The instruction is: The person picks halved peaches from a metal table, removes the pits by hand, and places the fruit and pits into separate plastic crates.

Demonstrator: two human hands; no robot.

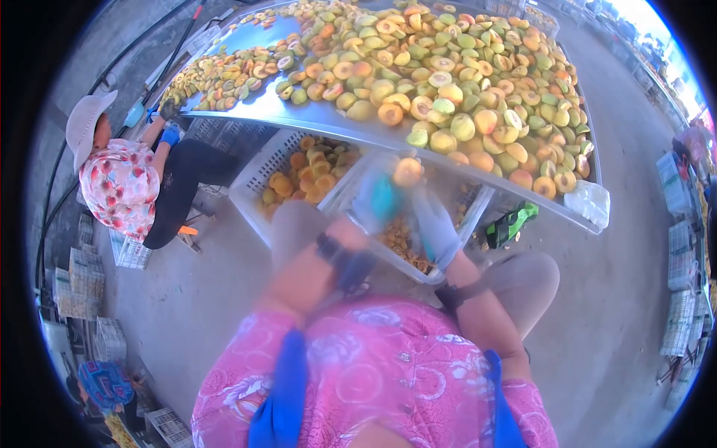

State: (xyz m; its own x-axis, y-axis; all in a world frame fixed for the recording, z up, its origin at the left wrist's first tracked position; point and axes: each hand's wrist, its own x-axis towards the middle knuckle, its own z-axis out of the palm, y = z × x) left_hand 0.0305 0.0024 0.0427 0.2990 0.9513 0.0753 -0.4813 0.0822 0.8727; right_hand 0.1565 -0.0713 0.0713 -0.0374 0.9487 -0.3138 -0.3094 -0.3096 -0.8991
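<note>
Just below the front edge of a metal table (317,112) heaped with cut apricots (448,93), my two gloved hands work close together. My left hand (377,198), in a white and teal glove, is smeared by motion, so its fingers are unclear. My right hand (437,228), in a whitish glove, has its fingertips closed at an orange-yellow apricot (408,172), which lies between both hands. Under them stands a white crate (409,270) holding small brown pieces that look like pits. Left of it, another white crate (254,179) contains apricot halves (317,175).
A seated co-worker (119,179) in a patterned shirt and blue glove works at the table's left end. Under its right side lies a green bag (511,226). Clear plastic (586,203) sits on the right corner. Stacked crates (680,257) line the far right.
</note>
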